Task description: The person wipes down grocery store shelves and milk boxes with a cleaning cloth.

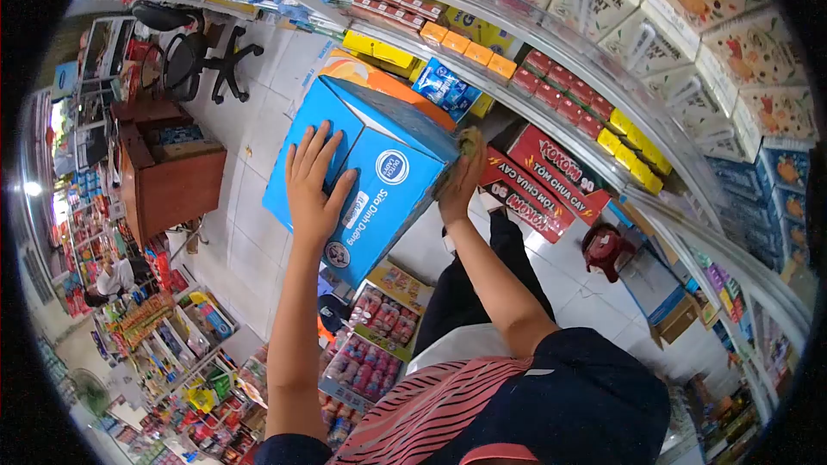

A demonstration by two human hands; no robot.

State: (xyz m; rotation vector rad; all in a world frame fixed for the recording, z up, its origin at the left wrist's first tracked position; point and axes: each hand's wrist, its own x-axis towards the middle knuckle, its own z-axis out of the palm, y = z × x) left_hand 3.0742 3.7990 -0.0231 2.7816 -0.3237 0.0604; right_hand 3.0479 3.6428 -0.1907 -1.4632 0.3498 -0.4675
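Looks bright and evenly lit; flares in a white glare spot [32,189] at far left; bows strongly toward blackened edges (fisheye-like); blurs slightly around the right hand [462,181].

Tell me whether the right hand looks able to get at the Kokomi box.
Probably yes: the Kokomi box appears beside the right hand with nothing visible between, though that hand is at the blue box and depth is unclear.

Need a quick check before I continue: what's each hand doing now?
Left hand: open, spread on the blue box.
Right hand: seemingly closed on a rag at the box's edge.
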